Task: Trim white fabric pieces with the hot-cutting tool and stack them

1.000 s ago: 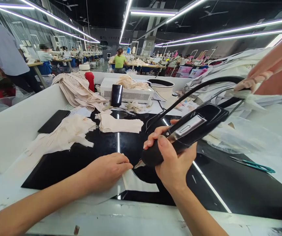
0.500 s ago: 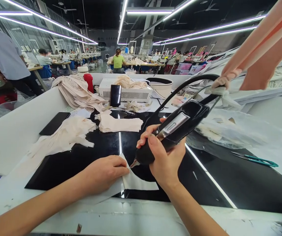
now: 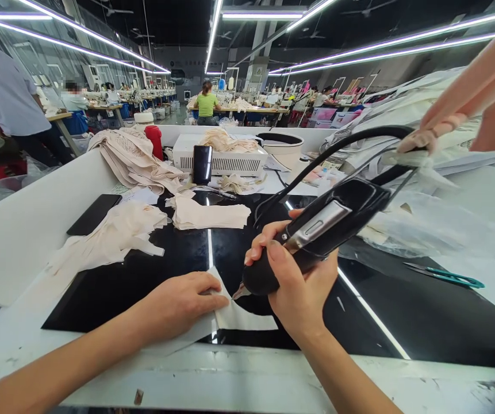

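My right hand [image 3: 301, 282] is wrapped around a black corded hand tool [image 3: 316, 236] with a silver lever on its side. The tool tilts down to the left, its pointed metal tip [image 3: 240, 292] at the curved inner edge of a pale fabric piece [image 3: 247, 318]. Whether the tip touches the fabric is hard to tell. My left hand [image 3: 187, 302] lies over the left part of that piece, thumb and fingers stretched out and pressing it on the glossy black board [image 3: 144, 293]. Part of the fabric is hidden under this hand.
Behind lie stacked pale fabric pieces [image 3: 210, 214], a fabric pile [image 3: 118, 230] and a dark phone [image 3: 94, 214]. A second phone [image 3: 202, 164] leans on a white vented box [image 3: 238, 161]. Green-handled scissors [image 3: 449, 276] lie right. A peach fabric strip [image 3: 467, 98] suspends the cord.
My right hand and the tool have shifted slightly right along the fabric's curved edge, and the cord and peach strip have swung right. My left hand stays nearly where it was.
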`<action>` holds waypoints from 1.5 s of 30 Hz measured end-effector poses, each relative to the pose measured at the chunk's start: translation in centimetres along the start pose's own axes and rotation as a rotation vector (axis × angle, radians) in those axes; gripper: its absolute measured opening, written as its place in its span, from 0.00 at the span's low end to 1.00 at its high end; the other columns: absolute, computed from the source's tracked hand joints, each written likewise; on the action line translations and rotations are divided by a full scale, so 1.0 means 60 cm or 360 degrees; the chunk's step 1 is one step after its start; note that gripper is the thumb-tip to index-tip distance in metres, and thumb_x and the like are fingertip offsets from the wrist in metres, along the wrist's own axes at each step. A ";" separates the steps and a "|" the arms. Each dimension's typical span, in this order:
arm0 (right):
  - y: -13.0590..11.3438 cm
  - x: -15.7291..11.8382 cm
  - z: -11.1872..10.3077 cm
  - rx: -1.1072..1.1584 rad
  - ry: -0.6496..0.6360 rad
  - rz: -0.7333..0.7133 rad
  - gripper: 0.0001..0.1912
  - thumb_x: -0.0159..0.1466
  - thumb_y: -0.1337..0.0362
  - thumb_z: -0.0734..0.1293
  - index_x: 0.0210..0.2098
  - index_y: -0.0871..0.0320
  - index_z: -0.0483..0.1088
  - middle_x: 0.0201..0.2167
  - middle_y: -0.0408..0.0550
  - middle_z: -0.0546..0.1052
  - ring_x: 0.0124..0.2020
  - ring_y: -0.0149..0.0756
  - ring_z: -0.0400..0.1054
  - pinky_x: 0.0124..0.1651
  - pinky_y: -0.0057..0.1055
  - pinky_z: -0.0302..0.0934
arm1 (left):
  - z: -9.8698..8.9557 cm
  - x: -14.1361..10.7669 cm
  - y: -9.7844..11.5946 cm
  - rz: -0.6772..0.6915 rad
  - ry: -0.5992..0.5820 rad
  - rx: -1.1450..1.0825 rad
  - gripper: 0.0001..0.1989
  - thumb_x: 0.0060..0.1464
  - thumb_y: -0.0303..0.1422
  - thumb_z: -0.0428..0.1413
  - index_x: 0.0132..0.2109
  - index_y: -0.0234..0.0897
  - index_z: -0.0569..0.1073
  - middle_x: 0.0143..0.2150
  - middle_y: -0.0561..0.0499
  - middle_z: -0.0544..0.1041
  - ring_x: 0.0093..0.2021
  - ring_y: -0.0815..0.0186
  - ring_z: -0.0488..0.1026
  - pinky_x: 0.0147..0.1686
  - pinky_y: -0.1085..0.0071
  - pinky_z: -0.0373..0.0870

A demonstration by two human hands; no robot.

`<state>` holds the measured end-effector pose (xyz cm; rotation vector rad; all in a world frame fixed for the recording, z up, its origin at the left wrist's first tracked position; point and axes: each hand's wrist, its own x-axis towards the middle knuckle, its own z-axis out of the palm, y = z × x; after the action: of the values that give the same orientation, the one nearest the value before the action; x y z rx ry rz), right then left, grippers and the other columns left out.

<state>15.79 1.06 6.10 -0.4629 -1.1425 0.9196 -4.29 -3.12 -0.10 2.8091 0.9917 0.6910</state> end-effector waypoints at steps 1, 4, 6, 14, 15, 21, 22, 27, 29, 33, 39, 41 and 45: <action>0.000 -0.001 0.000 0.0011 -0.0010 0.0003 0.20 0.64 0.58 0.82 0.50 0.46 0.72 0.32 0.34 0.80 0.23 0.29 0.74 0.27 0.27 0.76 | 0.000 0.000 0.000 0.0002 -0.0013 0.0008 0.17 0.74 0.19 0.50 0.56 0.38 0.80 0.53 0.45 0.82 0.47 0.62 0.81 0.46 0.73 0.78; 0.000 -0.003 0.002 0.0021 -0.0016 0.0014 0.18 0.65 0.59 0.81 0.46 0.47 0.71 0.33 0.34 0.80 0.24 0.28 0.75 0.27 0.27 0.76 | 0.000 -0.001 -0.002 0.0007 -0.0035 0.0024 0.17 0.74 0.20 0.49 0.56 0.38 0.80 0.53 0.45 0.81 0.47 0.61 0.81 0.45 0.71 0.79; -0.003 -0.002 0.002 0.0002 -0.0013 0.0028 0.17 0.64 0.60 0.81 0.44 0.48 0.71 0.33 0.34 0.80 0.24 0.29 0.75 0.27 0.27 0.76 | -0.001 -0.001 -0.004 0.0012 -0.0029 0.0024 0.16 0.74 0.20 0.50 0.56 0.38 0.80 0.53 0.45 0.81 0.46 0.61 0.81 0.44 0.71 0.80; -0.037 -0.009 -0.031 -0.0092 0.0112 -0.0026 0.22 0.62 0.60 0.83 0.51 0.45 0.74 0.32 0.35 0.80 0.24 0.32 0.74 0.25 0.30 0.75 | -0.007 0.009 0.019 0.0079 0.0076 0.0051 0.21 0.67 0.14 0.47 0.58 0.32 0.76 0.55 0.40 0.82 0.56 0.57 0.80 0.55 0.62 0.84; -0.040 -0.012 -0.035 -0.0102 0.0114 -0.0029 0.21 0.63 0.59 0.83 0.51 0.45 0.75 0.32 0.35 0.80 0.24 0.33 0.74 0.25 0.30 0.75 | -0.006 0.013 0.027 0.0070 0.0071 0.0032 0.21 0.67 0.13 0.48 0.58 0.32 0.76 0.54 0.41 0.82 0.54 0.57 0.80 0.54 0.62 0.84; -0.051 -0.024 -0.048 -0.0125 0.0116 0.0011 0.21 0.62 0.57 0.84 0.50 0.44 0.74 0.31 0.35 0.80 0.24 0.32 0.74 0.26 0.29 0.75 | 0.016 0.022 0.058 -0.0011 -0.0037 0.0004 0.17 0.66 0.14 0.51 0.52 0.33 0.78 0.46 0.44 0.81 0.45 0.58 0.80 0.46 0.65 0.84; -0.052 -0.025 -0.048 -0.0117 0.0114 0.0019 0.22 0.62 0.57 0.84 0.50 0.44 0.74 0.31 0.35 0.80 0.24 0.32 0.74 0.26 0.29 0.75 | 0.020 0.020 0.058 -0.0028 -0.0047 -0.0004 0.17 0.66 0.14 0.51 0.52 0.34 0.78 0.46 0.45 0.81 0.44 0.58 0.80 0.45 0.65 0.84; -0.051 -0.025 -0.042 -0.0101 0.0139 0.0020 0.23 0.62 0.57 0.83 0.51 0.45 0.73 0.32 0.35 0.80 0.24 0.32 0.74 0.25 0.30 0.74 | 0.027 0.005 0.054 -0.0017 0.0004 -0.0086 0.21 0.63 0.12 0.48 0.54 0.35 0.77 0.47 0.45 0.80 0.47 0.59 0.79 0.47 0.66 0.82; -0.048 -0.023 -0.036 -0.0101 0.0136 0.0025 0.23 0.62 0.57 0.83 0.51 0.45 0.72 0.32 0.35 0.79 0.23 0.32 0.73 0.25 0.31 0.74 | 0.025 0.002 0.053 0.0007 0.0046 -0.0077 0.22 0.63 0.12 0.48 0.55 0.35 0.76 0.48 0.45 0.81 0.47 0.59 0.79 0.48 0.67 0.82; -0.040 -0.020 -0.019 -0.0107 0.0120 0.0033 0.22 0.62 0.57 0.83 0.45 0.47 0.68 0.32 0.34 0.79 0.22 0.31 0.72 0.24 0.31 0.73 | 0.024 0.002 0.055 0.0033 0.0078 -0.0056 0.22 0.64 0.12 0.48 0.55 0.34 0.76 0.47 0.45 0.81 0.47 0.60 0.79 0.49 0.67 0.82; -0.034 -0.020 -0.011 -0.0104 0.0068 0.0043 0.22 0.63 0.56 0.82 0.44 0.46 0.66 0.32 0.33 0.79 0.21 0.30 0.72 0.22 0.30 0.71 | 0.029 0.002 0.056 0.0012 0.0022 -0.0033 0.21 0.67 0.14 0.48 0.57 0.35 0.76 0.48 0.45 0.81 0.48 0.60 0.79 0.50 0.66 0.82; -0.034 -0.019 -0.012 -0.0136 0.0071 0.0066 0.22 0.64 0.57 0.82 0.44 0.46 0.66 0.32 0.34 0.78 0.22 0.31 0.73 0.22 0.30 0.72 | 0.028 0.002 0.058 -0.0013 0.0021 -0.0002 0.20 0.69 0.15 0.48 0.58 0.36 0.76 0.48 0.45 0.80 0.47 0.60 0.79 0.49 0.66 0.82; -0.029 -0.017 -0.012 -0.0135 0.0102 0.0047 0.23 0.62 0.56 0.83 0.45 0.47 0.67 0.31 0.34 0.79 0.22 0.31 0.73 0.24 0.31 0.74 | 0.027 0.002 0.060 -0.0068 0.0071 0.0036 0.20 0.70 0.16 0.49 0.58 0.38 0.77 0.49 0.44 0.79 0.46 0.59 0.79 0.47 0.66 0.82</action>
<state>17.00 -0.66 6.56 -0.5756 -1.1219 0.8780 -1.46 -5.76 -0.69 2.7943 1.0698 0.7455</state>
